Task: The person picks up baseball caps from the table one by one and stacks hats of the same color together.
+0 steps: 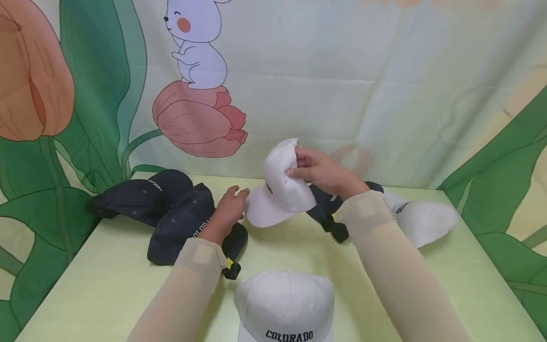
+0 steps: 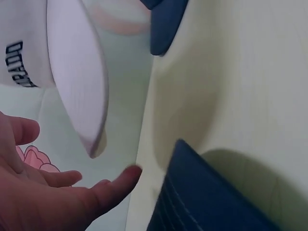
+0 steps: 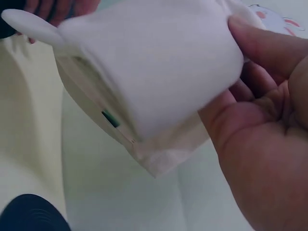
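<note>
A white baseball cap (image 1: 279, 183) hangs above the table in the grip of my right hand (image 1: 326, 172), thumb on one side of its crown and fingers behind. Its brim points left and down toward my left hand (image 1: 231, 209). That hand has its fingers spread, near the brim edge. In the left wrist view a gap shows between the fingers and the white brim (image 2: 82, 72), and dark lettering is on the crown. From the right wrist the folded crown (image 3: 159, 62) is seen with its inside partly showing. Below my left hand lies a navy cap (image 1: 179, 232).
Another navy cap (image 1: 141, 194) lies at the back left. A white cap (image 1: 286, 299) lettered COLORADO sits at the front middle. Behind my right arm are a dark cap (image 1: 325, 204) and a white cap (image 1: 427, 218). A printed cloth (image 1: 320, 95) hangs behind the table (image 1: 376, 304).
</note>
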Demonstrator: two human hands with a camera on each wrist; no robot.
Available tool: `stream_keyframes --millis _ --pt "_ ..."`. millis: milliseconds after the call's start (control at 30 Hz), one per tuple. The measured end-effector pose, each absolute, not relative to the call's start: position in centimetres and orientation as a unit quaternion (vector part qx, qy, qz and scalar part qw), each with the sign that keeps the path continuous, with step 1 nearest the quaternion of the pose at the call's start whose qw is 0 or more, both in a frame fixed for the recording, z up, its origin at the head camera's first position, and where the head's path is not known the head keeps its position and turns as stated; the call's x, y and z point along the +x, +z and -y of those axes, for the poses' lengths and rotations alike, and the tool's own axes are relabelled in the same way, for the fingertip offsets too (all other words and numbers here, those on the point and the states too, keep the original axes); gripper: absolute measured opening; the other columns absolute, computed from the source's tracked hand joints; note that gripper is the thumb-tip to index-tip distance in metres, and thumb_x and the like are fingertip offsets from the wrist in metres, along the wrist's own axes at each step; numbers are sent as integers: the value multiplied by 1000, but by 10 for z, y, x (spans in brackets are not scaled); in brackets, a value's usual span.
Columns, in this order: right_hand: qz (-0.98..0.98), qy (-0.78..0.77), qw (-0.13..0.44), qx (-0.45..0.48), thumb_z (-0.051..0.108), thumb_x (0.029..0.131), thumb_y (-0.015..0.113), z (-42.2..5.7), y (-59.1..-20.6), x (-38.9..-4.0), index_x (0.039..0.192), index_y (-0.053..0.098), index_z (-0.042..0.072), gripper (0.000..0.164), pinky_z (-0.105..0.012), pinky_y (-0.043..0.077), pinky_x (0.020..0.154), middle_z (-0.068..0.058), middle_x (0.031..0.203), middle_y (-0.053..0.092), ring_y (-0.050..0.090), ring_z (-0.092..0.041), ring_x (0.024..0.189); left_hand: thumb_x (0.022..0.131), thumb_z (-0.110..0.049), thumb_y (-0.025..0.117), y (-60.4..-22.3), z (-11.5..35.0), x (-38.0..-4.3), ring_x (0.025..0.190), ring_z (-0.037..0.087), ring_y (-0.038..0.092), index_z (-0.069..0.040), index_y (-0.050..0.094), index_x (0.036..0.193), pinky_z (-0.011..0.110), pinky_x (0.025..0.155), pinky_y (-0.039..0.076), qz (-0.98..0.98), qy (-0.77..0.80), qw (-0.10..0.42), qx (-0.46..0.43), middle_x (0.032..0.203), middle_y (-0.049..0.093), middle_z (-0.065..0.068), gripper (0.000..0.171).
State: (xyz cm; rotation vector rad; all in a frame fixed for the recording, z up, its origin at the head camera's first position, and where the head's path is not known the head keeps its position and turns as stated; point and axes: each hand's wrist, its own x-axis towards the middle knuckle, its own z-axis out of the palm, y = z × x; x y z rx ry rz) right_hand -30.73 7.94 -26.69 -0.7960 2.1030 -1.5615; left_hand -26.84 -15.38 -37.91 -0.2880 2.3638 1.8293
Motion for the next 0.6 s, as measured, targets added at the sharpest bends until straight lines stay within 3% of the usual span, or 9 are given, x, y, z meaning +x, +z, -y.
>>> stream_keyframes --millis 267,400,600 --pt "-732 -558 225 -321 8 87 64 -95 -246 -297 125 52 -2 41 -38 55 84 -6 101 70 67 -20 94 99 -45 34 -372 157 -270 125 43 50 -6 17 152 47 99 47 -718 676 133 -93 152 29 27 68" --pt "-715 -566 244 -329 8 87 64 -102 -240 -292 121 54 -2 37 -36 54 84 -5 99 71 67 -20 93 98 -43 37 -370 159 -270 119 39 54 -10 19 152 41 90 50 -688 702 148 -110 149 34 27 67" --pt "-698 -569 268 -342 3 86 63 -114 -236 -287 114 58 0 29 -35 55 79 -6 93 71 68 -20 87 96 -39 41 -367 161 -269 106 30 55 -4 28 147 32 75 53 -673 715 158 -102 143 39 24 63"
